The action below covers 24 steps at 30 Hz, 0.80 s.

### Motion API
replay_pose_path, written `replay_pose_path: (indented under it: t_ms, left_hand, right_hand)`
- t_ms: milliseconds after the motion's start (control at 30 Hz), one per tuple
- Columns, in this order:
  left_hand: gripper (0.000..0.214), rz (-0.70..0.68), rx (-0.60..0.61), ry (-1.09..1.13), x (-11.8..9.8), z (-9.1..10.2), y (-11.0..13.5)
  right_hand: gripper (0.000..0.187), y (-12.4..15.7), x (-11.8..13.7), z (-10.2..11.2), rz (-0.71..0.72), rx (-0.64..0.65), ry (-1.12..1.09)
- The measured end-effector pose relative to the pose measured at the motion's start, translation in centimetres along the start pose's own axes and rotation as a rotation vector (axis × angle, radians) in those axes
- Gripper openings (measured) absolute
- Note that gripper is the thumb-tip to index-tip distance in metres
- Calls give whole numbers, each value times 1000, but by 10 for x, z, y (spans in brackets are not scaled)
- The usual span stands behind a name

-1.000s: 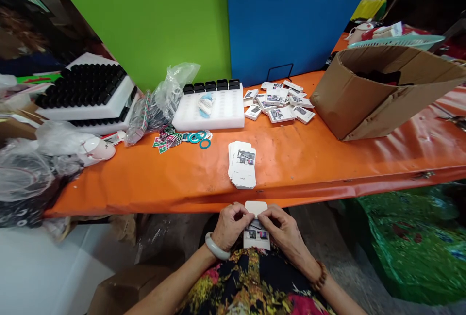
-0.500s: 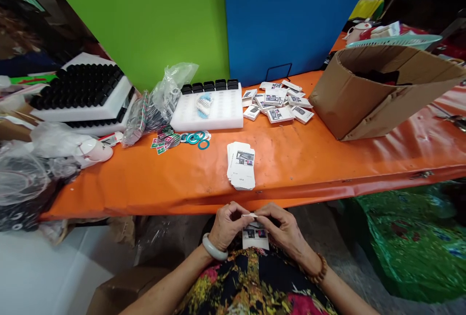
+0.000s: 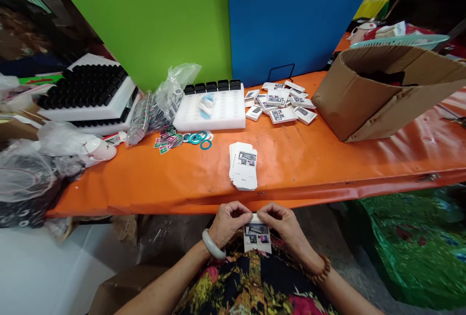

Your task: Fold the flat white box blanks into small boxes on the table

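Left hand (image 3: 226, 225), right hand (image 3: 287, 226): grip pinched on printed carton's (image 3: 257, 236) far end; long axis near-to-far, both equally close.

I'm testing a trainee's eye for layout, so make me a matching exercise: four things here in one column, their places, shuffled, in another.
Things:
1. Single carton
2. Carton stack
3. Foam tray
4. Brown box

Places:
A. Right of the box pile
B. Between left hand and right hand
C. Left of the box pile
D. On the table, near its front edge

Pairs: 1-B; 2-D; 3-C; 4-A
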State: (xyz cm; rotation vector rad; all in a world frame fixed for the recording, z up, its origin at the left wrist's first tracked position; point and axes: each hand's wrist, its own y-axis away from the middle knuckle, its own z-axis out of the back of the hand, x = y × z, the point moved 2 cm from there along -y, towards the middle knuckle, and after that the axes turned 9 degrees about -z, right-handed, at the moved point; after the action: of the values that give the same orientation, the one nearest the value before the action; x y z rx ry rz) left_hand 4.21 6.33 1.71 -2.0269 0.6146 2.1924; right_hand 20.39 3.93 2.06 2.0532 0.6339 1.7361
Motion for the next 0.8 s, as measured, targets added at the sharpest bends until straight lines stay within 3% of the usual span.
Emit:
replay_pose_path:
  t_ms: [200,433,667,800]
  left_hand:
    - [26,28,32,1,9,0,4]
    - [25,-10,34,-37,6,-2,1]
    - [28,-15,54,-33,11,2,4]
    - [26,-6,60,-44,15,-2,4]
  right_hand:
    - [30,1,-7,5,-61,33,-42]
    - [24,-4,-1,3,-92,30,-41]
    - [23,0,-1,13,122,109,317]
    - [22,4,-9,18,70,135,309]
